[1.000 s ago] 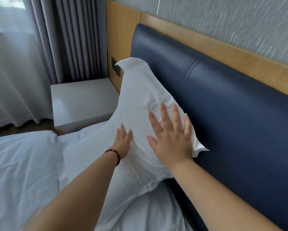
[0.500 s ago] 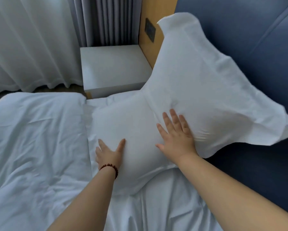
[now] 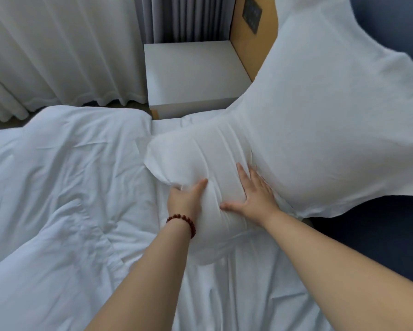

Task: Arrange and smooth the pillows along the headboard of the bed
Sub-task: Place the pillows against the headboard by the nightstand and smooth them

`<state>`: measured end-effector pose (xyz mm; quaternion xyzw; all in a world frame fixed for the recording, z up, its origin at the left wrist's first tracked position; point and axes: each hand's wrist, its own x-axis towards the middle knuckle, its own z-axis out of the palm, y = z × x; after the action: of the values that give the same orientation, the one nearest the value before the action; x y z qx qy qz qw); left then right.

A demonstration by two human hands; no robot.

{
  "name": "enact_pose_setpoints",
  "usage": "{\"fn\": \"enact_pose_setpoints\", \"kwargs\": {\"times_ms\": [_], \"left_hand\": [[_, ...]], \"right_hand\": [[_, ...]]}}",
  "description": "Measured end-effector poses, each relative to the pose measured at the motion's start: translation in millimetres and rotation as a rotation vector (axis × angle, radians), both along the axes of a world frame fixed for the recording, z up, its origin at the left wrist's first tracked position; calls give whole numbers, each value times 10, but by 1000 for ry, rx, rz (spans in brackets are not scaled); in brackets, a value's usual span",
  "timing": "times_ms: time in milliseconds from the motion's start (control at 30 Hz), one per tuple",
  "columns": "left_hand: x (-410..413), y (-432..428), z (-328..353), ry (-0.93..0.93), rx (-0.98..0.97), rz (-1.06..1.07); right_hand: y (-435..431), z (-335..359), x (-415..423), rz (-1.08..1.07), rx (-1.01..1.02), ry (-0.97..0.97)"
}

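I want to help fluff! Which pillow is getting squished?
The flat pillow on the sheet, creased and dented. The other pillow stands smooth, propped at the blue headboard.

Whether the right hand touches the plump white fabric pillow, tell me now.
Touching. The head view shows the right hand pressed flat into the plump white fabric pillow, denting the cloth around it.

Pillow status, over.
Left hand grips pillow edge. Right hand flat on pillow. Pillow creased, beside headboard. Nothing in the way.
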<state>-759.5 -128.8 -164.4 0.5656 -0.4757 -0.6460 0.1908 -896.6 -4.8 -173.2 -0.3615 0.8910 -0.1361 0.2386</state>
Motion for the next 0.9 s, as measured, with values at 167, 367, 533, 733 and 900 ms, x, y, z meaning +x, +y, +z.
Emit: {"fn": "enact_pose_setpoints", "kwargs": {"times_ms": [167,367,533,733,900], "left_hand": [[518,-305,62,-118,-237,120],[878,-480,-203,-401,-129,-30],[653,-355,-158,-567,-377,-175],[644,-395,-352,-673,-493,-474],[1139,-157,-526,-391,-345,-186]], "right_hand": [[-279,-109,448,87,-68,-138],[-496,2,652,163,30,165],[-534,-89,375,142,105,336],[-516,-302,393,97,191,302],[5,-493,578,40,-35,341]]}}
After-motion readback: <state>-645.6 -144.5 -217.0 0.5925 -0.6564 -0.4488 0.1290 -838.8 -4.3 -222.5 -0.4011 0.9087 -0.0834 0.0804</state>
